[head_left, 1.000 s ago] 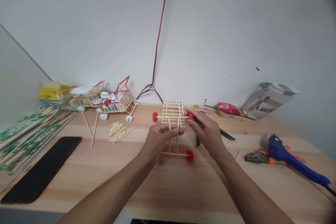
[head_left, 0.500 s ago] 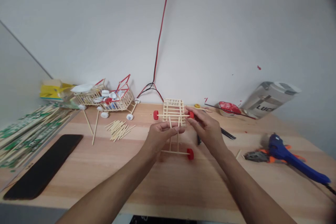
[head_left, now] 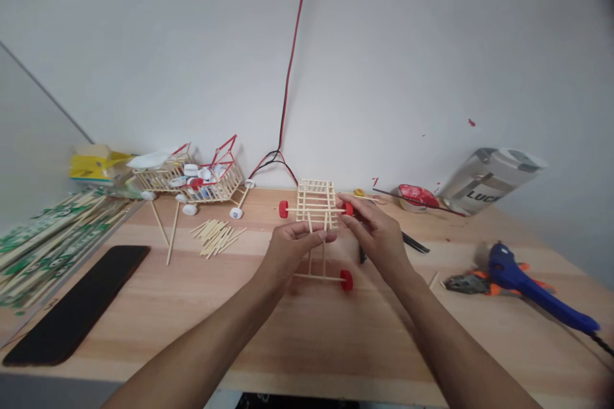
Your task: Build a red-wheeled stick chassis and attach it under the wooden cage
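Note:
A small cart frame of thin wooden sticks (head_left: 316, 195) is held above the table, its basket grid toward the wall. My left hand (head_left: 292, 248) grips the two long sticks below the grid between thumb and fingers. With thumb and fingertips, my right hand (head_left: 377, 233) pinches a red wheel (head_left: 347, 208) at the right end of the upper axle. Another red wheel (head_left: 283, 209) sits on that axle's left end. The lower axle carries a red wheel (head_left: 346, 280) at its right end; its left end is hidden behind my left hand.
Stick carts with white wheels (head_left: 211, 185) and cut sticks (head_left: 217, 238) lie left, beside a black phone-like slab (head_left: 79, 303) and packaged skewers (head_left: 52, 243). Right are a blue glue gun (head_left: 537, 291), pliers (head_left: 467, 283), a red paint cup (head_left: 418, 197) and a tilted container (head_left: 492, 182).
The whole view has shifted very slightly. Both hands keep the same hold on the cart frame and its wheel.

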Demonstrator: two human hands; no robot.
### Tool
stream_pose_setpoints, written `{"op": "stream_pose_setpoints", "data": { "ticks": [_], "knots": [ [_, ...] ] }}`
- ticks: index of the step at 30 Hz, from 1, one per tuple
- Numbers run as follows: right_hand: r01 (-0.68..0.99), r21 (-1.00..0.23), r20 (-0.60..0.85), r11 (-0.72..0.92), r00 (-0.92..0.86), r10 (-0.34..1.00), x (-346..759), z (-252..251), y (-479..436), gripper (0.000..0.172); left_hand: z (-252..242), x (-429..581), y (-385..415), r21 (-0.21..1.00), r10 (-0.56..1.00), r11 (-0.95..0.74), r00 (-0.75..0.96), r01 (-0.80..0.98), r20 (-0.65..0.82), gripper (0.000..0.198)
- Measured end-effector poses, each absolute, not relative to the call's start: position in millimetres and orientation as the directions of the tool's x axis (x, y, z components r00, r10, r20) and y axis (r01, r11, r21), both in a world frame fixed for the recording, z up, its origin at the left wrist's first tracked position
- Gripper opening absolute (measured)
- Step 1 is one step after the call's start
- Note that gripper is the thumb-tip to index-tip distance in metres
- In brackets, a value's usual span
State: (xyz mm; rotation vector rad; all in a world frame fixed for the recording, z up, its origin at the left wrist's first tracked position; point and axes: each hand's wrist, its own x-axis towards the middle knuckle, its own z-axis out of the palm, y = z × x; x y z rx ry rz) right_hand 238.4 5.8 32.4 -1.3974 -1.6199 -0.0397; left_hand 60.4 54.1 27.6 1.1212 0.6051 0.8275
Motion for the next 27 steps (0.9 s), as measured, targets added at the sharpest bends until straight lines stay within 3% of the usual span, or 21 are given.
{"op": "stream_pose_setpoints", "data": {
  "ticks": [27],
  "knots": [
    [0.790, -0.513, 0.661, 0.337, 0.113, 0.742, 237.8, 31.9, 5.8, 0.036, 26.7, 59.5, 54.7, 0.951, 0.818, 0.151, 0.574, -0.271, 0.034, 0.024]
  ]
}}
